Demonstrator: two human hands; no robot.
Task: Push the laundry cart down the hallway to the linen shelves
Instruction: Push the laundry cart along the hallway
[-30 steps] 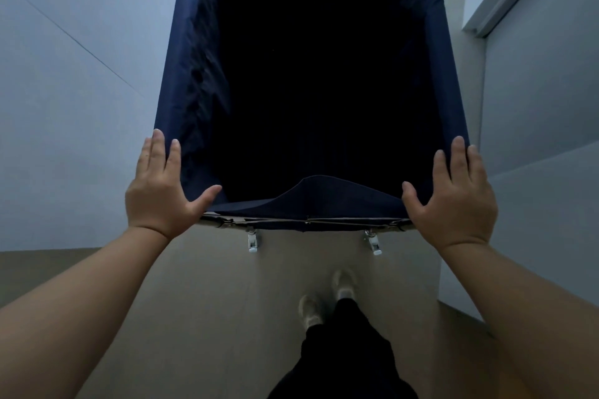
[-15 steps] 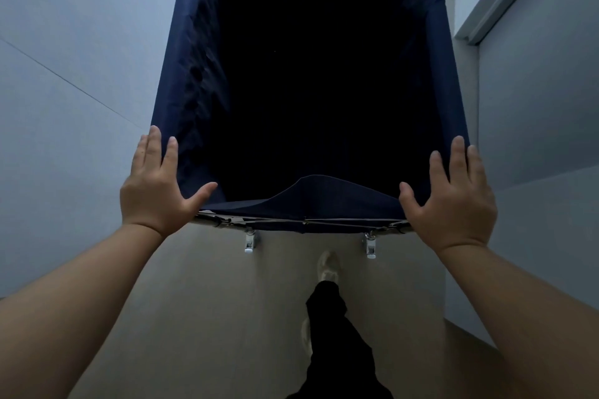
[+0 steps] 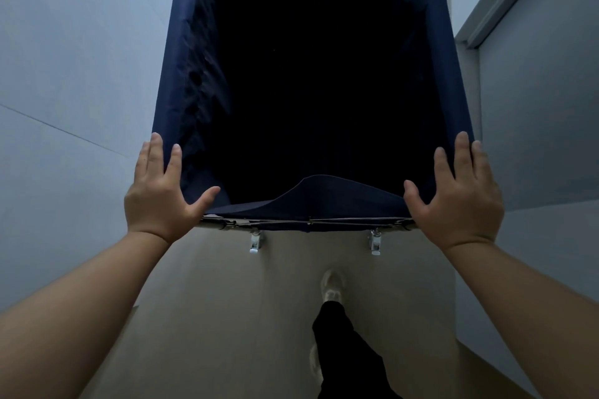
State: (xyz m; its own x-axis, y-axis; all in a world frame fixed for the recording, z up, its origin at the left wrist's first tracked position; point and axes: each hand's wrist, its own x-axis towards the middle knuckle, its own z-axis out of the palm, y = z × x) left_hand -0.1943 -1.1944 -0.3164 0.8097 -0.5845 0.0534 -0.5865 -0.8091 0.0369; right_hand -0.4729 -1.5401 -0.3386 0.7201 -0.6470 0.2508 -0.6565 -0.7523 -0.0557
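Note:
The laundry cart (image 3: 324,201) is a deep navy fabric bin on a metal frame, filling the middle of the head view; its inside is too dark to see into. My left hand (image 3: 158,194) lies over the cart's near left corner, fingers spread along the side rim and thumb on the near rim. At the near right corner my right hand (image 3: 460,201) rests the same way. Two small metal casters (image 3: 256,241) hang below the near frame bar. The linen shelves are out of sight.
A pale wall (image 3: 81,74) runs close along the cart's left side. On the right, a grey door with its frame (image 3: 505,0) stands close to the cart. My light shoe (image 3: 331,288) and dark trouser leg step on the beige floor (image 3: 227,317) behind the cart.
The cart and both hands have advanced along the hallway; the seam on the left wall and the door frame on the right have slid toward me. My feet have changed stride. Hand positions on the rim are unchanged.

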